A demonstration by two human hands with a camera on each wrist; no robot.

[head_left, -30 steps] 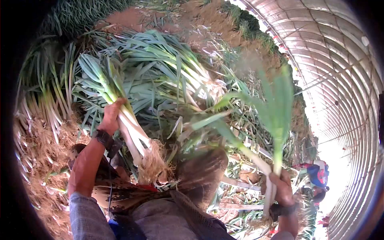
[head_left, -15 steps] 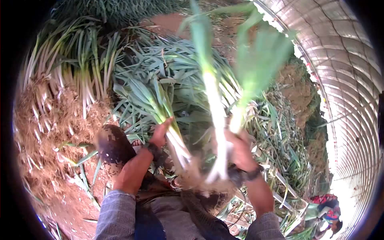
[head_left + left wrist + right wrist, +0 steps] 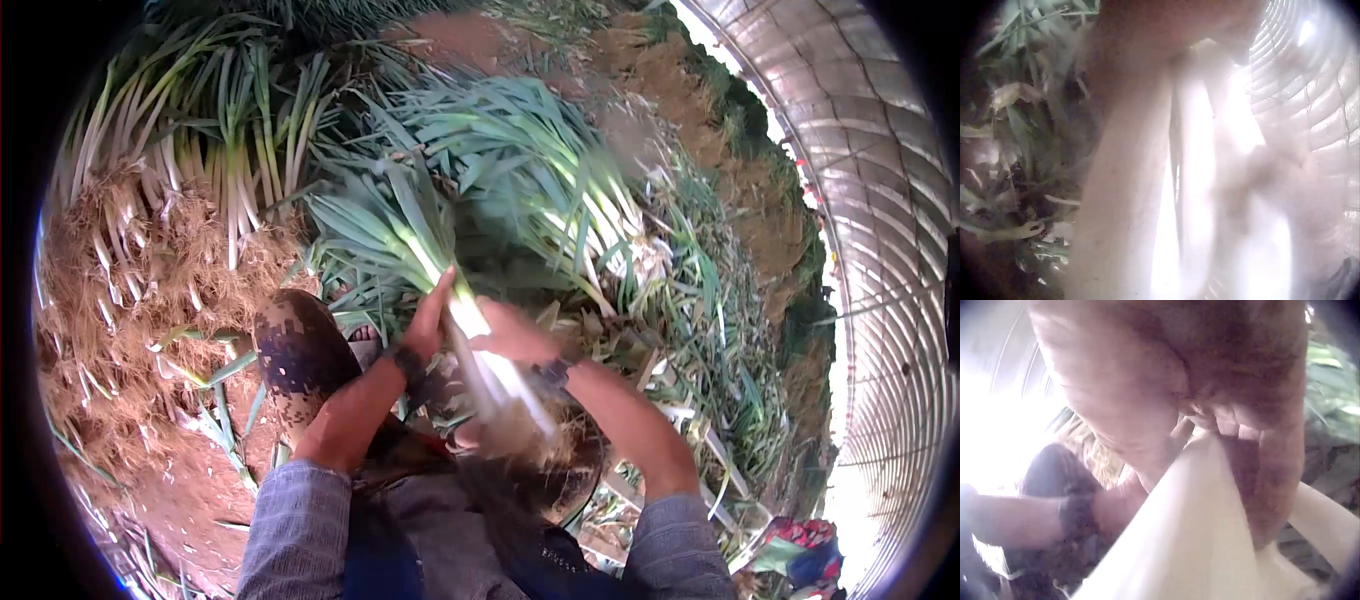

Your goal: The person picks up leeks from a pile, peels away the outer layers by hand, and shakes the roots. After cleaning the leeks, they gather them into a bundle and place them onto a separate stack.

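In the head view a bunch of leeks (image 3: 470,318) slants across the lap, green leaves up and left, white stems and roots down and right. My left hand (image 3: 430,318) grips it around the stems. The right hand (image 3: 515,335) lies against the same stems from the right, its fingers curled round them. White stems (image 3: 1129,187) fill the left wrist view below the left hand (image 3: 1172,37). In the right wrist view the right hand (image 3: 1197,375) has its fingers around a thick white stem (image 3: 1191,512).
Leeks with tangled roots (image 3: 140,250) lie at the left on reddish soil. A leafy leek pile (image 3: 530,130) lies ahead, and loose leaves (image 3: 730,370) cover the ground at the right. Someone in colourful clothing (image 3: 800,550) shows at the lower right, near the ribbed greenhouse wall (image 3: 860,200).
The right hand has come in from the far right with its leeks, which now lie together with those in the left hand. The head view has shifted, moving the scene rightward.
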